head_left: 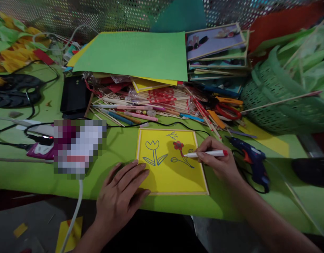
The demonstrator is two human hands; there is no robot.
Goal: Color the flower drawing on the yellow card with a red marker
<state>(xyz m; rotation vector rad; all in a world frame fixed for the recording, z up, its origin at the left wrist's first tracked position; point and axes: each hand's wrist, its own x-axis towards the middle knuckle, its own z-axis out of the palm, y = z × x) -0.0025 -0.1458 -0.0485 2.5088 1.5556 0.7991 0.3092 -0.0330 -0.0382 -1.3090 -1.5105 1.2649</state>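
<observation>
My right hand (217, 156) pinches a white marker (207, 154), tip by the red flower (178, 145); my left hand (122, 189), loosely spread, empty, rests on the yellow card (174, 181) beneath.

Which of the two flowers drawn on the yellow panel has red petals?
The right-hand flower, below the bird, has red petals; the tulip-shaped flower on the left is only outlined.

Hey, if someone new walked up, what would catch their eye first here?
Probably the yellow card, front and centre, where the right hand holds a marker at the red flower's stem. Behind it spreads a green sheet, with a green basket at the right.
</observation>
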